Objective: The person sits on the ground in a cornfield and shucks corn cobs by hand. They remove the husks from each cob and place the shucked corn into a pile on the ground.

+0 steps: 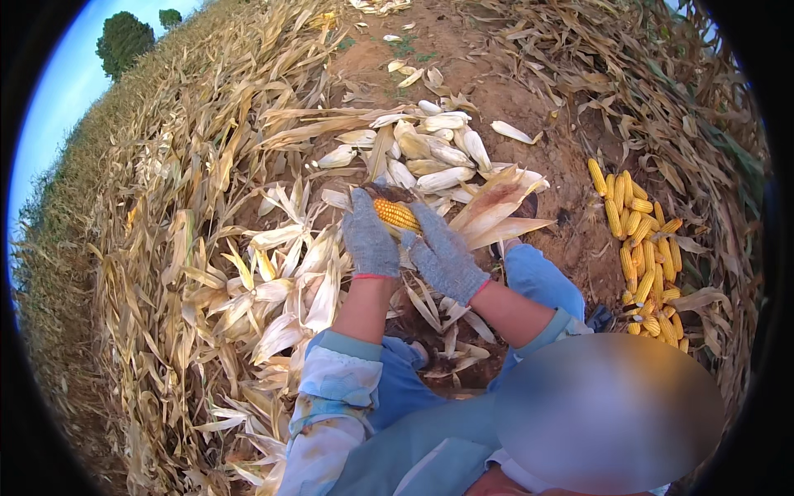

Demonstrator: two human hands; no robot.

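Note:
A yellow ear of corn [397, 214] lies between my two hands, its kernels bare and some husk around it. My left hand [371, 239], in a grey knitted glove, grips its left end. My right hand [443, 254], gloved the same way, is at its right end, fingers extended along it. Dry husk leaves [496, 208] spread out just right of my right hand. Beyond my hands lies a heap of unhusked corn ears [434, 149] in pale husks. The far side of the ear is partly hidden by the gloves.
A pile of husked yellow ears [648, 254] lies on the soil to the right. Loose stripped husks [298, 279] cover the ground to the left. Dry corn stalks [186, 186] flank both sides. Reddish bare soil [446, 49] runs away ahead, and my bent knees are below my arms.

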